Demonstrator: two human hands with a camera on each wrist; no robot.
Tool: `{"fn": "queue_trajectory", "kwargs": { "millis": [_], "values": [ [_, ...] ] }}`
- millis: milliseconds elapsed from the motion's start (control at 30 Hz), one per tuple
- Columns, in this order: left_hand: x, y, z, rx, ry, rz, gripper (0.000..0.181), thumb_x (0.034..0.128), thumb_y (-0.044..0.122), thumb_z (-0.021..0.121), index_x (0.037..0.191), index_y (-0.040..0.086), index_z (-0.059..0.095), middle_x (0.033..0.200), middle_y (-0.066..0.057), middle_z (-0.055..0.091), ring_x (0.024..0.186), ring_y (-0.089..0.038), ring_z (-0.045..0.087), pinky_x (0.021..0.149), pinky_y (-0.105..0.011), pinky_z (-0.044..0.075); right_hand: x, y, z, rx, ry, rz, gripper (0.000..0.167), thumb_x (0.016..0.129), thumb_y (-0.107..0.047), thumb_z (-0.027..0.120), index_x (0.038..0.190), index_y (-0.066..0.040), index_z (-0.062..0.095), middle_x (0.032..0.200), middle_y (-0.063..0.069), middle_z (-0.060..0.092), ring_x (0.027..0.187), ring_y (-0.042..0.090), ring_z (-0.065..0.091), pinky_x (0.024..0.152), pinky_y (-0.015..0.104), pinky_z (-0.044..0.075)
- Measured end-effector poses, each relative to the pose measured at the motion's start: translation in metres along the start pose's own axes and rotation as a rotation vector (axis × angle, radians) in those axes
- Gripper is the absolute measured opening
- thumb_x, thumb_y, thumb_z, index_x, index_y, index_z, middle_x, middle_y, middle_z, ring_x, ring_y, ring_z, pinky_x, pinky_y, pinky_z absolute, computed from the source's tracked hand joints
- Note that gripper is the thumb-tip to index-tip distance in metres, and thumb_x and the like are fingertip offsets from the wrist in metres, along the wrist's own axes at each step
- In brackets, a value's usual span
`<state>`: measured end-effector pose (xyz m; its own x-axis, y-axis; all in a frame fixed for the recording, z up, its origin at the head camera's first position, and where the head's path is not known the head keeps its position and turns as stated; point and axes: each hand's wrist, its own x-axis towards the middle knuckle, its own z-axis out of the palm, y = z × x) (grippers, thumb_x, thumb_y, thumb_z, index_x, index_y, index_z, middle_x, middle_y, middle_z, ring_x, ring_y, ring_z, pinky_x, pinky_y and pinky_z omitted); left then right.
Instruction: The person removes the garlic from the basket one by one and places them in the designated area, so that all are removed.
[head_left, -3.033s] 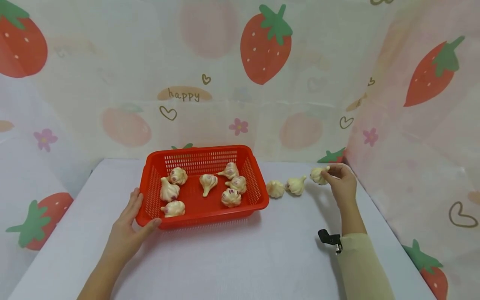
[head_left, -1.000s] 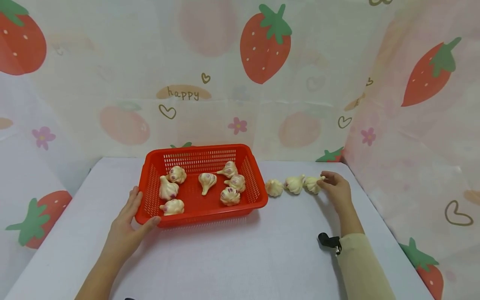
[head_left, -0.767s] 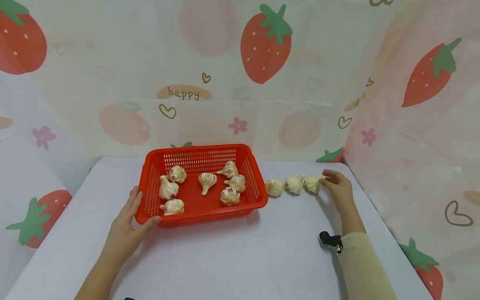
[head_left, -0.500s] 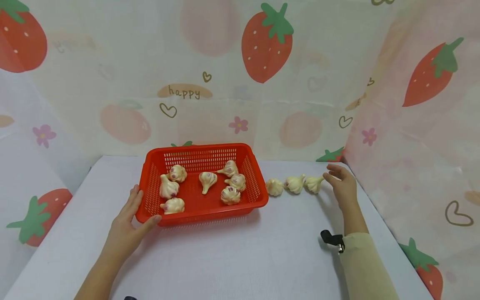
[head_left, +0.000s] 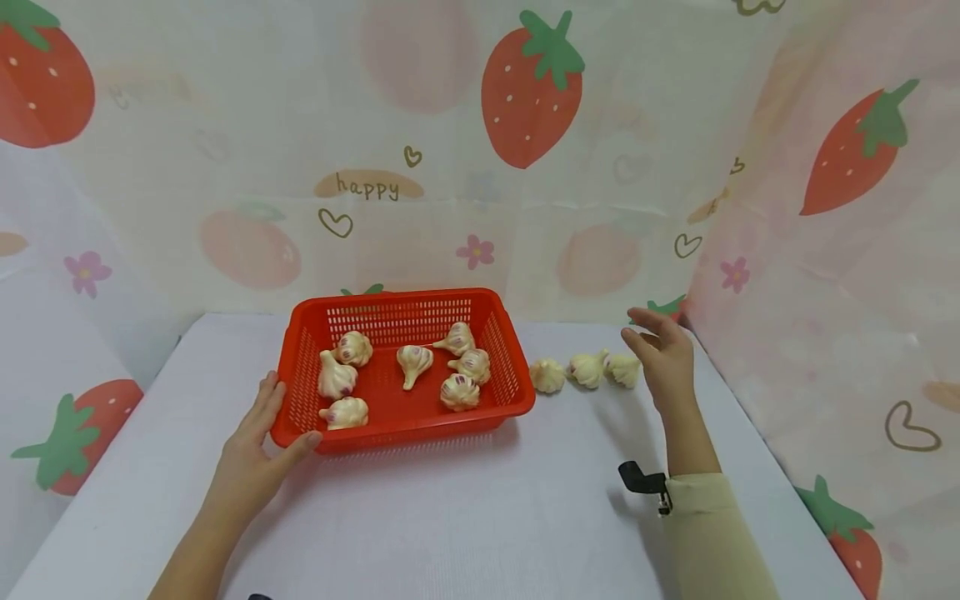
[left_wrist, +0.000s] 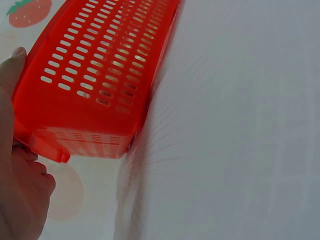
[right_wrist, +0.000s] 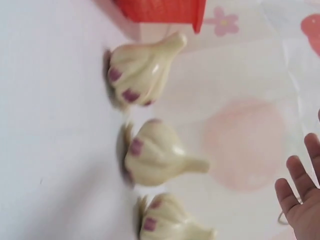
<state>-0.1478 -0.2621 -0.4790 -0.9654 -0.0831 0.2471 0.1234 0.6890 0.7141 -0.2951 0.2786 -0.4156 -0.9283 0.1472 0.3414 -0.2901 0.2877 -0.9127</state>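
Observation:
My left hand (head_left: 251, 462) grips the front left corner of a red plastic basket (head_left: 405, 433), its thumb at the front rim and its fingers along the left side. In the left wrist view, curled fingers (left_wrist: 32, 185) show beneath the basket's rim. Several garlic bulbs (head_left: 415, 364) lie inside. On the table right of the basket, three more bulbs form a row: one nearest the basket (right_wrist: 142, 70), a middle bulb (right_wrist: 162, 155) and an outer bulb (right_wrist: 172, 222). My right hand (head_left: 663, 358) hovers by the outer bulb, holding nothing, fingers apart.
A white cloth covers the table (head_left: 450, 517). Behind it hangs a strawberry-printed sheet (head_left: 420, 242), and a similar sheet (head_left: 840, 333) stands along the right side. A small black device (head_left: 641, 477) sticks out from the right sleeve (head_left: 708, 517).
The right hand lowered a garlic bulb to the outer end of the row and let it go. It then drew back and rose, fingers spread. The left hand and basket stayed put.

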Motion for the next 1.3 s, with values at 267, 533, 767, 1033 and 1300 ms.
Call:
{"fn": "queue_trajectory", "kwargs": {
  "millis": [267, 533, 767, 1033, 1300],
  "values": [
    [0.001, -0.001, 0.000, -0.010, -0.009, -0.005, 0.098, 0.0922, 0.050, 0.073, 0.165, 0.016, 0.017, 0.173, -0.003, 0.009, 0.159, -0.034, 0.011, 0.107, -0.074, 0.037, -0.005, -0.032, 0.026, -0.028, -0.089, -0.133, 0.042, 0.095, -0.017, 0.076, 0.133, -0.004, 0.064, 0.137, 0.014, 0.063, 0.124, 0.018, 0.055, 0.113, 0.046, 0.043],
    [0.000, 0.000, 0.001, -0.020, -0.014, -0.010, 0.098, 0.0919, 0.050, 0.073, 0.165, 0.017, 0.017, 0.173, -0.002, 0.008, 0.159, -0.033, 0.010, 0.108, -0.074, 0.035, -0.006, -0.067, 0.043, -0.017, -0.207, -0.252, 0.038, 0.093, -0.005, 0.075, 0.129, 0.001, 0.066, 0.135, 0.017, 0.064, 0.127, 0.022, 0.057, 0.112, 0.049, 0.044],
    [0.000, -0.001, 0.000, -0.017, -0.012, 0.000, 0.097, 0.0922, 0.049, 0.073, 0.165, 0.018, 0.017, 0.173, -0.001, 0.008, 0.159, -0.033, 0.010, 0.108, -0.075, 0.035, 0.002, -0.106, 0.066, -0.073, -0.399, -0.383, 0.033, 0.093, -0.001, 0.073, 0.126, -0.004, 0.068, 0.129, 0.013, 0.067, 0.123, 0.020, 0.059, 0.111, 0.054, 0.045],
    [0.001, -0.004, 0.000, -0.029, -0.007, 0.008, 0.099, 0.0912, 0.050, 0.074, 0.165, 0.016, 0.018, 0.173, -0.002, 0.009, 0.159, -0.032, 0.010, 0.110, -0.073, 0.033, 0.012, -0.134, 0.109, -0.203, -0.739, -0.481, 0.035, 0.095, -0.013, 0.073, 0.130, -0.016, 0.068, 0.133, 0.000, 0.067, 0.127, 0.018, 0.057, 0.109, 0.047, 0.048],
    [0.001, -0.005, 0.001, -0.035, -0.005, 0.007, 0.099, 0.0909, 0.050, 0.074, 0.165, 0.015, 0.018, 0.173, -0.001, 0.009, 0.159, -0.032, 0.010, 0.111, -0.073, 0.032, 0.034, -0.140, 0.160, -0.338, -0.924, -0.539, 0.033, 0.096, -0.015, 0.072, 0.129, -0.021, 0.070, 0.133, -0.007, 0.066, 0.129, 0.012, 0.055, 0.109, 0.040, 0.051]
  ]
}}
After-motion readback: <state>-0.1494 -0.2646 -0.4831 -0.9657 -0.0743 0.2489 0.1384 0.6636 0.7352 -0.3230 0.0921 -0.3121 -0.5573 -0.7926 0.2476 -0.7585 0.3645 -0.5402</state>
